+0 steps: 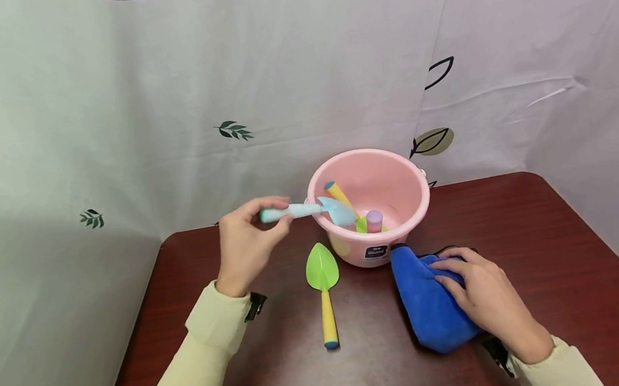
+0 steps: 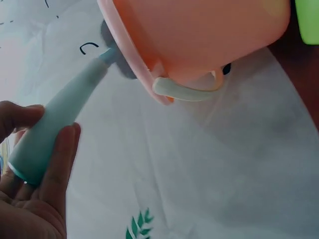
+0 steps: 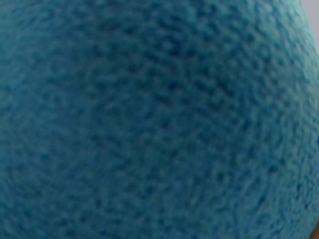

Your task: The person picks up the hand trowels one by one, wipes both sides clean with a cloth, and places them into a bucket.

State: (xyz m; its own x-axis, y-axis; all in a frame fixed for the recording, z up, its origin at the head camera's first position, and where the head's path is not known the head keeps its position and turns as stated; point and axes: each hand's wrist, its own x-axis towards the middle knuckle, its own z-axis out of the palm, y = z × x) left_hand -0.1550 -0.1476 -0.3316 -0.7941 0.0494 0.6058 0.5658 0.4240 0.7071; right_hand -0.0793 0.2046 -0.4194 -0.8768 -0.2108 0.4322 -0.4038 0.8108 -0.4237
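My left hand (image 1: pixel 247 242) pinches the pale teal handle of a small toy shovel (image 1: pixel 338 210) between thumb and fingers. Its light-blue blade hangs over the near left rim of a pink bucket (image 1: pixel 316 177). Inside the bucket are a tool with a yellow handle (image 1: pixel 341 195) and a green blade, and a purple handle end (image 1: pixel 374 221). My right hand (image 1: pixel 489 287) grips a soft blue cloth pouch (image 1: pixel 427 312) on the table, fingers bent into a fold of it. Blue fabric (image 3: pixel 159 119) fills the right wrist view and hides that hand.
On the table (image 1: pixel 379 366), between my arms, lies a green toy trowel (image 1: pixel 322 269) with a yellow handle. A pale printed sheet (image 1: pixel 275 66) hangs behind and beside the table. The bucket's white carrying handle (image 2: pixel 182 90) shows in the left wrist view.
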